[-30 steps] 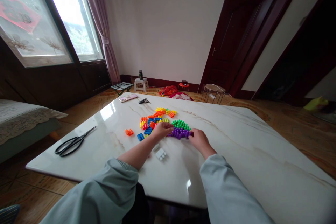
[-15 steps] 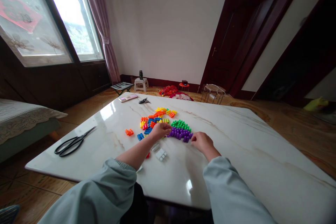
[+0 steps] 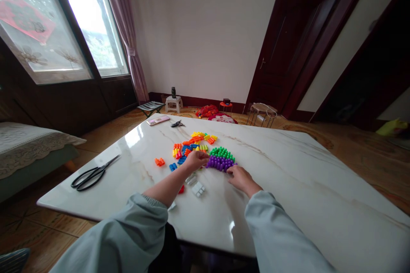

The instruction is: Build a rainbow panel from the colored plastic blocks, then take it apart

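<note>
Purple building blocks, studded with round knobs, lie in a row on the white marbled table. Green building blocks of the same kind adjoin their far side. My left hand has its fingers closed at the left end of the purple row. At the row's near right end, my right hand pinches against the purple blocks; its fingertips are partly hidden. Loose blue blocks, orange blocks and yellow ones spread behind and left of my left hand. White blocks lie nearer to me.
Large black scissors rest on the table's left side. A phone and small dark pliers or snips lie near the far edge. Beyond the table stand a white stool and a round-topped stool.
My right hand has moved left and slightly nearer to me along the purple row. The purple block that stuck out at the near right now sits closer in line. My left hand stays at the left end.
</note>
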A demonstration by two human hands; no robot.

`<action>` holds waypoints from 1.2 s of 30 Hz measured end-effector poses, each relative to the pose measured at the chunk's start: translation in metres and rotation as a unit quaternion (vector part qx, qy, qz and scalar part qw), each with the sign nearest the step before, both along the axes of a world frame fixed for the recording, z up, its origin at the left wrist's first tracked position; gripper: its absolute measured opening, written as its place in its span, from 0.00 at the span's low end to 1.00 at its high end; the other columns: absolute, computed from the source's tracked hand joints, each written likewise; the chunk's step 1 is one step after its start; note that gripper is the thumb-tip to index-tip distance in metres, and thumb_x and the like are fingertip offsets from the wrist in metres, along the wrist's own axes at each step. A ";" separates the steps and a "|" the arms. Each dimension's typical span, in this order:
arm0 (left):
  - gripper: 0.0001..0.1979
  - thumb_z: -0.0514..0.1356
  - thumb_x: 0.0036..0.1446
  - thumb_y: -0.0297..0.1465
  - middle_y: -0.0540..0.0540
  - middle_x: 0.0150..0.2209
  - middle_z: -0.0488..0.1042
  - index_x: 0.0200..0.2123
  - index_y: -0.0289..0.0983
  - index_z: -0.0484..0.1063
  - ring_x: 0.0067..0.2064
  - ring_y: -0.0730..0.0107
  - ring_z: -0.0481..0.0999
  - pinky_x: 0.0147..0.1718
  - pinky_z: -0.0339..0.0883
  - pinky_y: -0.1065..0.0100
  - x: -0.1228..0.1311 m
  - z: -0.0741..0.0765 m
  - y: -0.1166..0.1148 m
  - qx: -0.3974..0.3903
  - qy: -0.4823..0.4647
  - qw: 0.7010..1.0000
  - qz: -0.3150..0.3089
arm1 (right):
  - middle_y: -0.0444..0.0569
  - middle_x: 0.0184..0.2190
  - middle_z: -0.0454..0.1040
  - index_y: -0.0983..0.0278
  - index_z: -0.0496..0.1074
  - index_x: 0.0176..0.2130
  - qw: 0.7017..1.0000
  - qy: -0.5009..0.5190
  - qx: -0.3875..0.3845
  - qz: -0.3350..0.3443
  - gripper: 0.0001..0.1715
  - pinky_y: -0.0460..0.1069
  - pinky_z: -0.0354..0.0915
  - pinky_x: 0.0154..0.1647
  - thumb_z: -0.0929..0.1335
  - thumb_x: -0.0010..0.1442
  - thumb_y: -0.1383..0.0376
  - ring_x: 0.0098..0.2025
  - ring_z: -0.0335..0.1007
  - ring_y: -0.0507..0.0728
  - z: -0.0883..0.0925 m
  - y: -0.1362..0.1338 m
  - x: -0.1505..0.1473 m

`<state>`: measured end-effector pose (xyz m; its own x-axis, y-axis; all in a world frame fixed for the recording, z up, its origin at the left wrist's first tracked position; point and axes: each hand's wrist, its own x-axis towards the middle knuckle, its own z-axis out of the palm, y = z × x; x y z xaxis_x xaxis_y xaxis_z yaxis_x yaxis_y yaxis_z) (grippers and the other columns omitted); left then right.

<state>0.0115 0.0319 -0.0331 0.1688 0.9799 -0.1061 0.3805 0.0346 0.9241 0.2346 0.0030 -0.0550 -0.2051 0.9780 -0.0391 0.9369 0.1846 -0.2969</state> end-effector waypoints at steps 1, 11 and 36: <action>0.14 0.66 0.50 0.32 0.44 0.30 0.78 0.40 0.31 0.77 0.31 0.70 0.77 0.27 0.70 0.72 0.000 0.000 0.000 0.000 0.000 1.000 -0.003 | 0.50 0.44 0.75 0.59 0.77 0.43 1.000 -0.002 0.001 0.001 0.20 0.48 0.62 0.44 0.68 0.48 0.71 0.46 0.71 0.59 0.000 0.000 -0.001; 0.14 0.65 0.49 0.33 0.46 0.30 0.79 0.40 0.35 0.78 0.32 0.69 0.77 0.30 0.71 0.71 -0.006 0.003 -0.003 0.046 0.076 0.994 -0.056 | 0.54 0.42 0.73 0.64 0.76 0.44 0.999 -0.022 -0.019 0.025 0.20 0.49 0.61 0.44 0.69 0.48 0.67 0.45 0.70 0.60 -0.003 0.004 -0.005; 0.24 0.58 0.51 0.25 0.44 0.54 0.70 0.54 0.40 0.70 0.54 0.61 0.70 0.50 0.66 0.65 -0.054 -0.012 0.008 0.188 0.377 0.907 0.015 | 0.48 0.35 0.77 0.62 0.77 0.36 0.998 0.029 -0.047 0.020 0.12 0.47 0.60 0.37 0.70 0.48 0.66 0.37 0.71 0.56 -0.004 0.003 -0.006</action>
<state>-0.0425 0.0399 -0.0455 0.1605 0.9737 0.1620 0.9134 -0.2087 0.3494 0.2290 0.0062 -0.0590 -0.2494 0.9612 -0.1181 0.9098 0.1908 -0.3686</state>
